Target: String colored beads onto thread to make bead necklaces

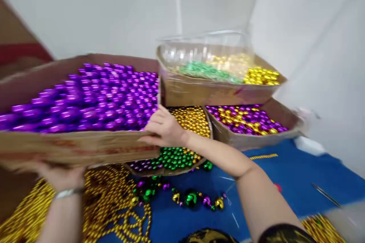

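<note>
A large cardboard box (114, 147) full of shiny purple beads (108, 98) fills the left side, raised over gold bead strands (111, 186). My left hand (61, 174), with a band at the wrist, is under the box's front wall, its fingers mostly hidden and blurred. My right hand (164, 127) grips the box's right front corner, thumb at the front and fingers over the edge. Behind that hand lies a container of small gold beads (194, 119) and green beads (175, 157).
At the back, a box (222, 93) with green and gold beads and clear plastic sits above a box (256, 140) of purple and gold beads. A multicoloured bead strand (191, 198) and a pen (326, 194) lie on the blue table (273, 174).
</note>
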Tool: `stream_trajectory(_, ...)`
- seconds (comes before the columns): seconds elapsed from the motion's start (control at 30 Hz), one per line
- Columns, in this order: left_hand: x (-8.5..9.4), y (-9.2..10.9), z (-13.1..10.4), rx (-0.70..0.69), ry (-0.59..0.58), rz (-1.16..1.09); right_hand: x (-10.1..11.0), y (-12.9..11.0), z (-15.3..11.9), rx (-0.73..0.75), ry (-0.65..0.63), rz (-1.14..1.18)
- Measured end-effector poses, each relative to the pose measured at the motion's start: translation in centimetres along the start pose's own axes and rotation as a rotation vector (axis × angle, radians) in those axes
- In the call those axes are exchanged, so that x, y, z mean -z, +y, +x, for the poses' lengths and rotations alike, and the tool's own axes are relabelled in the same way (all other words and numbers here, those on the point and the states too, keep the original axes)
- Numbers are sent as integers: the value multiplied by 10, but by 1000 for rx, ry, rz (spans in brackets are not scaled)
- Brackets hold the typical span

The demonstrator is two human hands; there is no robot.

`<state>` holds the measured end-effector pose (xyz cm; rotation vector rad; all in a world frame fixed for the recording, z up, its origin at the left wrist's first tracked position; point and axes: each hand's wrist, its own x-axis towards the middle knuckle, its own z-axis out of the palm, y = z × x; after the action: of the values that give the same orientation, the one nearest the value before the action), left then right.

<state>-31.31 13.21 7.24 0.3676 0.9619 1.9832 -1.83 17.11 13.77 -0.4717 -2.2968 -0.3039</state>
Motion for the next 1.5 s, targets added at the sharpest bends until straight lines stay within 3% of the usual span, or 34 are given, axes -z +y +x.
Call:
stream_trajectory(0.07, 14, -10, 22, -105, -36, -199, -3, -1, 3, 54, 115, 27)
stream_trajectory(0.17, 33, -17, 42, -177, 14, -377, -2, -4, 0, 95, 262, 90)
stream_trajectory(0.33, 43, -24, 44, -214, 91, -448, -2, -8, -18, 206, 268, 168)
stream_trajectory(0.5, 37, -15, 62, -265, 27, -494, -9, -1, -17, 190, 259, 153)
stream_trajectory(0.63, 30, -15, 74, -227, 54, -519, -11, 3, 3, 252, 238, 148)
stream_trajectory(0.73, 24, -24, 78, -204, 52, -532, -13, 7, 29, 270, 206, 136)
stream_trajectory(0.87, 19, -42, 84, -178, 87, -580, -14, 15, 62, 313, 70, 119)
stream_trajectory(1.1, 2, -77, 95, -57, 97, -602, -8, 36, 94, 320, -72, 76)
stream_trajectory(1.33, -14, -98, 126, 4, 88, -618, -19, 70, 113, 254, -111, 8)
stream_trajectory(1.5, -21, -103, 145, 73, 60, -601, -33, 94, 123, 134, -41, -66)
